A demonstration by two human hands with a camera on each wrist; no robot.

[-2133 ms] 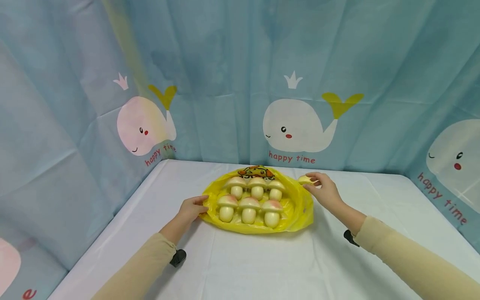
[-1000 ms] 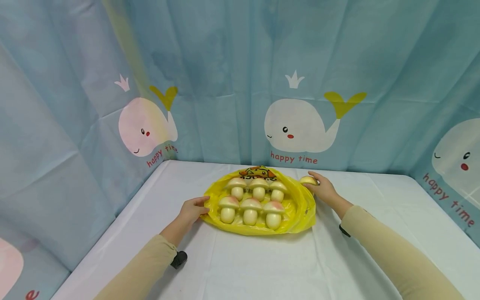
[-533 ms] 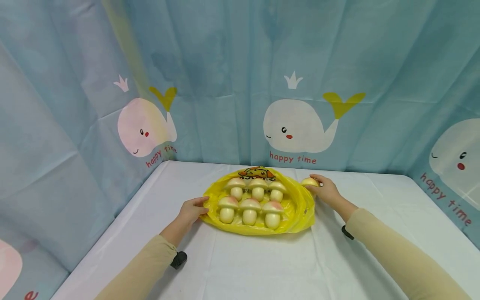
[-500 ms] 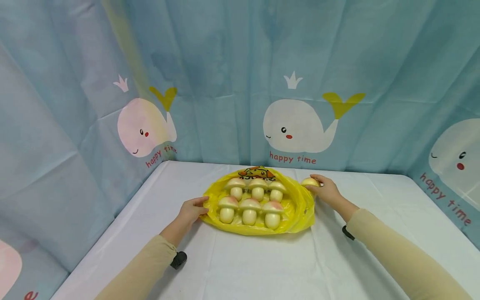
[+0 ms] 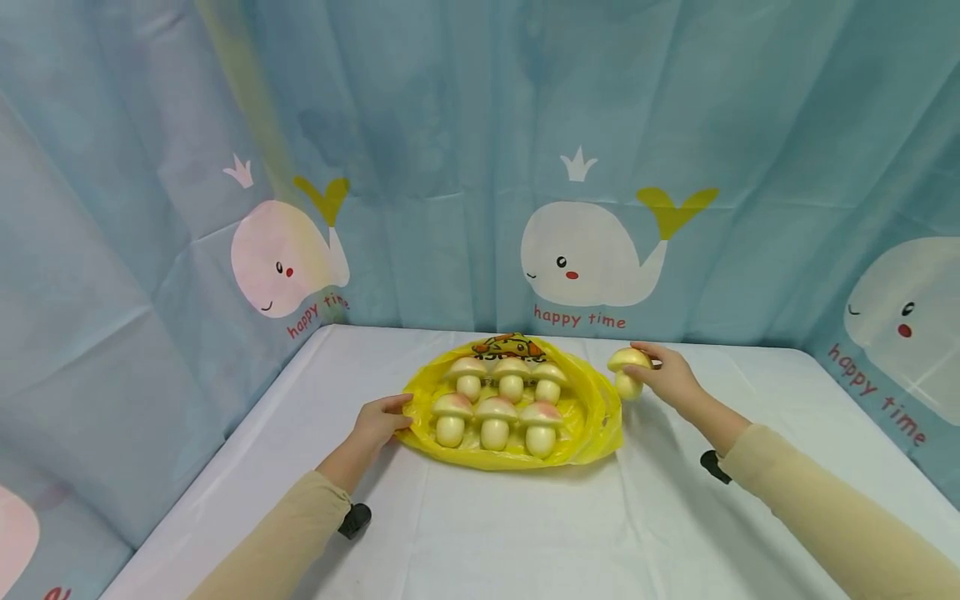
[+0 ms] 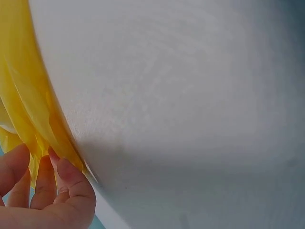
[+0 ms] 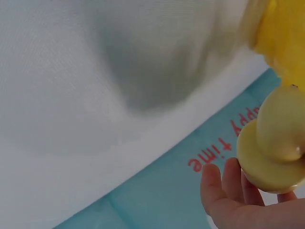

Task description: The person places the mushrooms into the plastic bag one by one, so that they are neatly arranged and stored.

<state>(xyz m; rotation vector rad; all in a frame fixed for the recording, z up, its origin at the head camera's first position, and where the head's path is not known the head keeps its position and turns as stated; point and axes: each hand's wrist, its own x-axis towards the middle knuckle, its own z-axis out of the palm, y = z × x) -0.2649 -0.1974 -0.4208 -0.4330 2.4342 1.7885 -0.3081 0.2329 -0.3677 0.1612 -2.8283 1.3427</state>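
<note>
A yellow plastic bag (image 5: 592,442) lies spread on the table, its mouth wide. Several pale toy mushrooms (image 5: 495,433) with pink-tinged caps sit in it in two rows. At the bag's left edge, my left hand (image 5: 378,421) pinches the yellow film; the left wrist view shows the fingertips (image 6: 70,171) on its folds. Just past the right edge, my right hand (image 5: 667,379) holds another mushroom (image 5: 628,385) by its cap, stem pointing down. The right wrist view shows this mushroom (image 7: 281,126) in the fingers, with part of the bag behind it.
The white-covered table (image 5: 525,533) extends in front of the bag and to both sides. A blue curtain (image 5: 442,250) printed with whales hangs along its back and sides. Both wrists carry a small black device (image 5: 356,520).
My right hand has drawn the mushroom slightly right, clear of the bag's right edge, and its stem now shows. The left hand keeps its place on the bag.
</note>
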